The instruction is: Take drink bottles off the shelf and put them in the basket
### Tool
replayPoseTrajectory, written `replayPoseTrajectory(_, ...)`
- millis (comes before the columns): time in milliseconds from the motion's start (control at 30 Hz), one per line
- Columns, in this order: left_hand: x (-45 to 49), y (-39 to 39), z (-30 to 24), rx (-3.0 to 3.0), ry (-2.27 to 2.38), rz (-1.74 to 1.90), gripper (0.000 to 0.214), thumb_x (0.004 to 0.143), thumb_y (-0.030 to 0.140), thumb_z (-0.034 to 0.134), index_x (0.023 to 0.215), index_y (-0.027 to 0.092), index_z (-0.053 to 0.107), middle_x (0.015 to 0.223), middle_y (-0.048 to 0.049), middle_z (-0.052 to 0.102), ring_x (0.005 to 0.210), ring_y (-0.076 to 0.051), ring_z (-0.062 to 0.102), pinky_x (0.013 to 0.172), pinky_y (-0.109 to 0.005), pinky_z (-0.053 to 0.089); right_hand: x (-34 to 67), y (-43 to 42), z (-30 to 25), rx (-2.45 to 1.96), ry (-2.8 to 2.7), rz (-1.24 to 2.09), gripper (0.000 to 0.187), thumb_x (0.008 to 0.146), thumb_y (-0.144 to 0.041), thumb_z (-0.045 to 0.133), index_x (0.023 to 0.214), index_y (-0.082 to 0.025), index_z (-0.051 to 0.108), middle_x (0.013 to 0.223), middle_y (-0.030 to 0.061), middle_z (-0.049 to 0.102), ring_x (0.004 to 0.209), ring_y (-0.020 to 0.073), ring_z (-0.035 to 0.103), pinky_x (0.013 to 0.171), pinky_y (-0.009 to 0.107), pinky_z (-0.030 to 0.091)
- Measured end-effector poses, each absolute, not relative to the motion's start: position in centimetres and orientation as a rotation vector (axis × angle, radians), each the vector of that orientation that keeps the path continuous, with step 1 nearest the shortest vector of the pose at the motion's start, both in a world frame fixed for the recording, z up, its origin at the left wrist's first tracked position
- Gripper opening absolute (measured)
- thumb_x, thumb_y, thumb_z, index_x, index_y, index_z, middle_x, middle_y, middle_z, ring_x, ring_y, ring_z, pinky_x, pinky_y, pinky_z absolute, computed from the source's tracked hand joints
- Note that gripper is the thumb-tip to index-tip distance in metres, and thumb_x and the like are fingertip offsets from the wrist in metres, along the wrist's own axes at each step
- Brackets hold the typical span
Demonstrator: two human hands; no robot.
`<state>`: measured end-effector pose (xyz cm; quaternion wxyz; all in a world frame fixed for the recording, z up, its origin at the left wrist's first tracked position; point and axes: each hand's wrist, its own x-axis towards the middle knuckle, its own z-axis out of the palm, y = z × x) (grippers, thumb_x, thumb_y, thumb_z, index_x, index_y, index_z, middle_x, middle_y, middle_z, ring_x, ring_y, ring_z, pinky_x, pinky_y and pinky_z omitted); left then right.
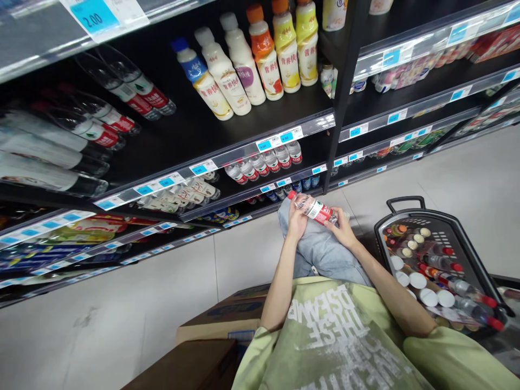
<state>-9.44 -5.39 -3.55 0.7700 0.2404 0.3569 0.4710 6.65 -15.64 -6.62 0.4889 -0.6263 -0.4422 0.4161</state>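
Observation:
A clear water bottle [316, 209] with a red cap and a red-and-white label lies tilted across my lap, held between both hands. My left hand [298, 221] grips it near the cap end. Toward the base, my right hand [342, 228] has its fingers closed around the bottle. Straight ahead, similar small water bottles [264, 163] stand in a row on a lower shelf. Above them is a row of milk drink bottles [247, 67] with blue, white, orange and yellow wrappers.
At my right stands a black basket [455, 222] holding several bottles and white-lidded containers. Cardboard boxes [219, 319] are at my left side. Shelf edges with blue price tags [199, 168] run across the front. Larger water bottles [138, 92] stand at upper left.

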Motion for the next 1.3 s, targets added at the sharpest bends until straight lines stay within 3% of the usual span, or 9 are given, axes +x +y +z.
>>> replayPoseTrajectory(1300,-9.43,-5.43,-3.43,0.524,0.771,1.020,0.058,0.068,0.022,0.077,0.125,0.027,0.066,0.132,-0.0069,0.073,0.132,-0.030,0.064,0.116,-0.045,0.044,6.73,-15.67,-7.22,-1.518,-1.067,1.016,0.063,0.087,-0.067,0.074,0.129,-0.027,0.050,0.121,0.0094,0.071,0.105,0.0307,0.069,0.100,0.051,0.055)
